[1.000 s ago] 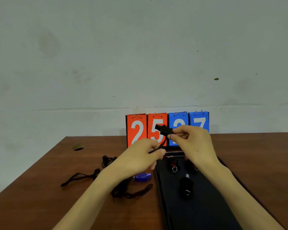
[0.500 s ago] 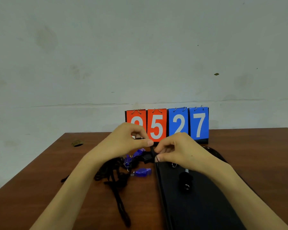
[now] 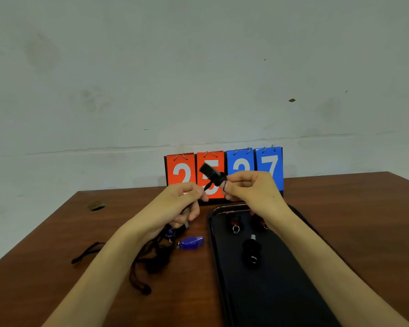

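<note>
- The right hand [image 3: 250, 187] pinches the black whistle [image 3: 210, 172] up before the scoreboard [image 3: 181, 171], probably to get a clear view of its ring.
- The left hand [image 3: 177, 204] grips its cord [image 3: 208, 186] taut, seemingly to work it free.
- Cordless whistles [image 3: 252, 252] sit in the tray [image 3: 281, 291].

Black whistle [image 3: 210, 173], raised, tilted

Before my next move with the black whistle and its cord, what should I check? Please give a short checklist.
1. Right hand grips black whistle: ok.
2. Left hand pinches cord: ok.
3. Cord unhooked from black whistle: cannot tell.
4. Bare space on black tray, near side: ok.
5. Blue whistle lies off the black tray, on the table: ok.
</note>
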Demonstrator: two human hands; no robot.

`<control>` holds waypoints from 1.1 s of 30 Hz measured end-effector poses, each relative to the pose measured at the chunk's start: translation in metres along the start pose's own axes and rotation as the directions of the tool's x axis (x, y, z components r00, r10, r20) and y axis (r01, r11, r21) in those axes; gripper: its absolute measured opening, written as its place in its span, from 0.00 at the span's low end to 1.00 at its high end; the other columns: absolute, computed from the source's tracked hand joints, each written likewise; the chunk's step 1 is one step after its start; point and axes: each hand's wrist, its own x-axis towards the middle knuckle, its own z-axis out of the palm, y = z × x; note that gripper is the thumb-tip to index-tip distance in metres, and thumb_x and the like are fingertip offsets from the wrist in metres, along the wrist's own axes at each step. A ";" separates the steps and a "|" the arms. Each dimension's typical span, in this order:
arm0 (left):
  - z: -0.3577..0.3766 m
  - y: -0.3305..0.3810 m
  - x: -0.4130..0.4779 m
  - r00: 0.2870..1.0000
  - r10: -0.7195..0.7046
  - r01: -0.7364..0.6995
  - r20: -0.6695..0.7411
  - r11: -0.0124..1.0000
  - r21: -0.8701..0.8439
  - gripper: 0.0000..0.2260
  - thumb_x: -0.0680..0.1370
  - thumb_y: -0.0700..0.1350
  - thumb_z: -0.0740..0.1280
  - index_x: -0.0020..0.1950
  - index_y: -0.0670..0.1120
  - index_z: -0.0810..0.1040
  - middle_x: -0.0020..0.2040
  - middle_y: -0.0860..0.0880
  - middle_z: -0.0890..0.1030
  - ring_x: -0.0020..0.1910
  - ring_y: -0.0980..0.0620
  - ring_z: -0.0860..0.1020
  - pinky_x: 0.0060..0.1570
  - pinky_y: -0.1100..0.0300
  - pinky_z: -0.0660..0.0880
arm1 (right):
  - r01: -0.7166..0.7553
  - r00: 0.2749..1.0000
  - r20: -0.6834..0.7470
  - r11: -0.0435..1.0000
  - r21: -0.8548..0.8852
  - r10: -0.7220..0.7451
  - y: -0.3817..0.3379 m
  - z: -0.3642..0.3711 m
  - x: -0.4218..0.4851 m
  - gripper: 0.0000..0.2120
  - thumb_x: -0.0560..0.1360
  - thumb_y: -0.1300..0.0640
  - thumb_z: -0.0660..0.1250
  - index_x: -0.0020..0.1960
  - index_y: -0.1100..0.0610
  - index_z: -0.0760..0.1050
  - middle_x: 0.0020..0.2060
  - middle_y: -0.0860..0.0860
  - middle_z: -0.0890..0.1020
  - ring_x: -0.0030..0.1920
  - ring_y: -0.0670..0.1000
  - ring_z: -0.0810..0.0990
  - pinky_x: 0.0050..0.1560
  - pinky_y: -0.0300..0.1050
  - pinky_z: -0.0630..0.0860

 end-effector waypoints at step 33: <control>-0.007 0.000 0.000 0.999 -0.017 0.013 -0.035 0.995 -0.099 0.20 0.78 0.53 0.62 0.32 0.44 0.79 0.24 0.49 0.70 0.21 0.55 0.63 0.21 0.66 0.61 | 0.093 0.941 0.332 0.993 -0.078 -0.063 0.007 0.005 -0.002 0.04 0.71 0.63 0.70 0.45 0.56 0.80 0.35 0.50 0.84 0.36 0.45 0.82 0.42 0.35 0.79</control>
